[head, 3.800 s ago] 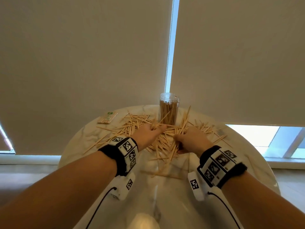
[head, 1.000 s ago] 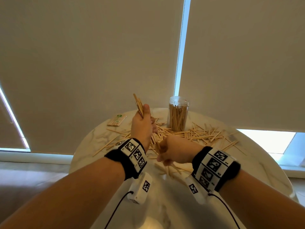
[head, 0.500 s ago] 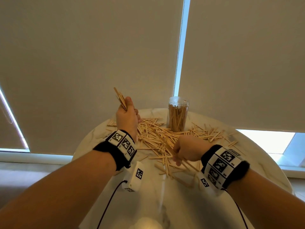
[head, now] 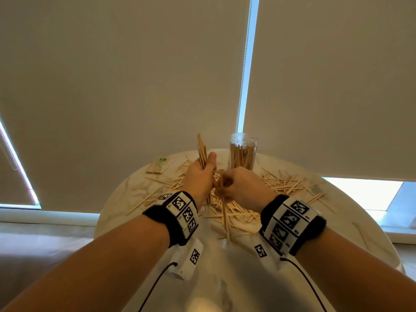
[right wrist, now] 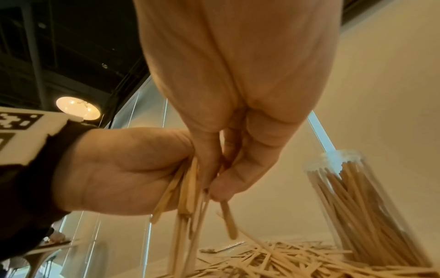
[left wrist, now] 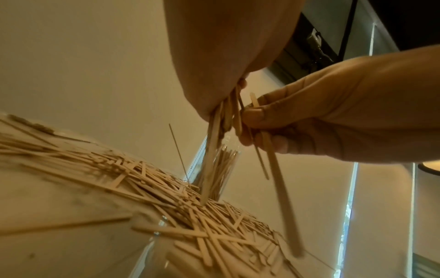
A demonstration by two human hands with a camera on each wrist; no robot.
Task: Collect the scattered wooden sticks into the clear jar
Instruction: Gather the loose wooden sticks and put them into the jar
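My left hand [head: 205,165] grips an upright bundle of wooden sticks [head: 201,147] above the table. Right beside it, my right hand [head: 225,183] pinches a few long sticks [head: 224,212] that hang down toward the pile; the two hands touch. The clear jar [head: 243,152] stands upright just behind the hands, partly filled with sticks. Many scattered sticks [head: 282,183] lie on the round marble table [head: 351,221]. In the left wrist view the bundle [left wrist: 218,139] hangs below my palm next to the right hand's fingers [left wrist: 259,116]. The right wrist view shows the jar [right wrist: 371,216] to the right.
A small wrapped packet of sticks [head: 159,167] lies at the table's far left. Beige roller blinds [head: 135,75] hang right behind the table. The near part of the tabletop [head: 225,278] holds only cables from the wrist cameras.
My left hand carried its bundle right, toward the jar. My right hand rose off the pile with a few sticks and met the left hand.
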